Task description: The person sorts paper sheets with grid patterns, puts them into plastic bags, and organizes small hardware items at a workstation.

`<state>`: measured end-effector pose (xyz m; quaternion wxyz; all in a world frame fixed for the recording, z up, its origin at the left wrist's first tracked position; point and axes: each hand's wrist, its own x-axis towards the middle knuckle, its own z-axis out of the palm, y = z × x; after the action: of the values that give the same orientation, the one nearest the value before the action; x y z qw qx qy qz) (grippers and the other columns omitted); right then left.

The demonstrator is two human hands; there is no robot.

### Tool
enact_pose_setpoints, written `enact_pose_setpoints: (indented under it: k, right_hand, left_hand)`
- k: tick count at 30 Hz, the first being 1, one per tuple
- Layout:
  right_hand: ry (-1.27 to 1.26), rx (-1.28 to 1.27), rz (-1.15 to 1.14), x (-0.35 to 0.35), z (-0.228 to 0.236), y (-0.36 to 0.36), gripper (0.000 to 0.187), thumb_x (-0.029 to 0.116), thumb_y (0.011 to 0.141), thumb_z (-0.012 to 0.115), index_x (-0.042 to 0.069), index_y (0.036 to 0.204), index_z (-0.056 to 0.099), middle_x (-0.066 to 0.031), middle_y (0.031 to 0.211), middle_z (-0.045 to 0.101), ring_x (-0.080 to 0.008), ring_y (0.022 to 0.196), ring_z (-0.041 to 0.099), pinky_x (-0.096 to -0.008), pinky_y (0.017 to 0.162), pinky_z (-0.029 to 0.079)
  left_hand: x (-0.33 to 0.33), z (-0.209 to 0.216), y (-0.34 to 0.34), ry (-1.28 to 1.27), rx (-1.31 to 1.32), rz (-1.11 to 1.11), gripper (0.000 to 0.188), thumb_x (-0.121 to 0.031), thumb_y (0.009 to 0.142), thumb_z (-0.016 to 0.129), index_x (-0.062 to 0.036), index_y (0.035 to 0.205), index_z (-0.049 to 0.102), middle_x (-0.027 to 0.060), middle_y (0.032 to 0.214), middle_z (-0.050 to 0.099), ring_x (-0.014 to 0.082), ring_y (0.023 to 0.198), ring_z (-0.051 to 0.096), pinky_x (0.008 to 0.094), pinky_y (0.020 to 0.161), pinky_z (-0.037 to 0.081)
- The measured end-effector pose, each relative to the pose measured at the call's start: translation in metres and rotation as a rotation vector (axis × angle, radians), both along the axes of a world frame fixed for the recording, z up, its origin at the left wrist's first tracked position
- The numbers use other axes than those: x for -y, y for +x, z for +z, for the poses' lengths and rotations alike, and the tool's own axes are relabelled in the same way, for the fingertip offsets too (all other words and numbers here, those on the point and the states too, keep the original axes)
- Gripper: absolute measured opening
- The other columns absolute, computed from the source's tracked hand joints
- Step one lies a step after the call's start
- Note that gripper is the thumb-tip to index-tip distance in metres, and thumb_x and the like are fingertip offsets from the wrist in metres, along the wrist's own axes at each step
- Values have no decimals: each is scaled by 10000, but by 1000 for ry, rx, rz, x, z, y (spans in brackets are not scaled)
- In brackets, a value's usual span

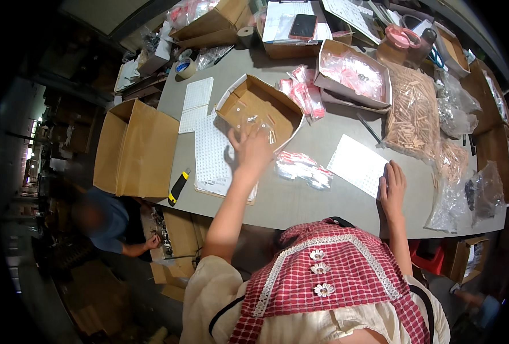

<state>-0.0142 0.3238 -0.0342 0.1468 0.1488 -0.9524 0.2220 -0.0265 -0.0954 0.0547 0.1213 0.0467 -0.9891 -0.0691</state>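
Note:
My left hand (251, 148) reaches over the near rim of a shallow cardboard box (277, 103). Its fingers are apart and a little blurred, close to small shiny metal pieces (252, 118) lying inside. My right hand (393, 186) lies flat with fingers stretched at the right edge of a white printed sheet (358, 165). Between the hands, a pile of small red-and-white clear packets (304, 170) rests on the table. Under and beside my left forearm is a sheet (213, 152) covered with rows of small round marks.
A yellow-black utility knife (179, 187) lies near an open carton (134, 149). At the back are a box of pink packets (353, 74), a phone (303, 26) and a tape roll (185, 67). A bag of wooden dowels (410, 109) stands right. Another person (108, 221) works lower left.

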Motion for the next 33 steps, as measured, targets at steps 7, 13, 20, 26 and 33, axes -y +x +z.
enact_pose_setpoints:
  k: [7,13,20,26,33]
  right_hand:
    - [-40,1,-23,-2,-3,-2,437,151,934,605,28,1351,572,-154,1455,530,-370,1346,454,-472,1132,334]
    - [-21,23,-49,1,1,-2,438,152,939,602,33,1359,567,-146,1462,525,-364,1350,453,-470,1130,337]
    - [-20,17,-51,4,4,0,436,153,933,610,36,1351,571,-141,1455,530,-351,1347,459,-463,1128,341]
    - [-31,26,-80,6,13,0,418,145,923,616,34,1325,588,-137,1439,542,-345,1339,469,-462,1126,344]
    - [-40,-2,-75,4,14,0,406,155,918,615,33,1305,598,-143,1425,552,-346,1337,473,-460,1126,344]
  left_hand:
    - [4,32,-13,-105,586,-42,410,-296,982,477,1,1118,726,213,1200,689,398,1435,380,676,1161,27]
    - [14,9,-14,175,455,-69,336,-275,982,493,-98,1117,745,170,1165,708,367,1376,447,652,1155,56]
    - [64,-29,-30,-101,162,19,348,-161,933,508,-104,1225,689,142,1246,681,351,1309,515,659,1141,65]
    - [50,-5,-52,37,344,-20,371,-136,910,508,-144,1233,691,156,1254,671,329,1319,514,655,1144,60]
    - [80,-17,-75,-18,227,81,323,-126,923,528,-110,1205,684,140,1245,668,286,1270,551,637,1107,173]
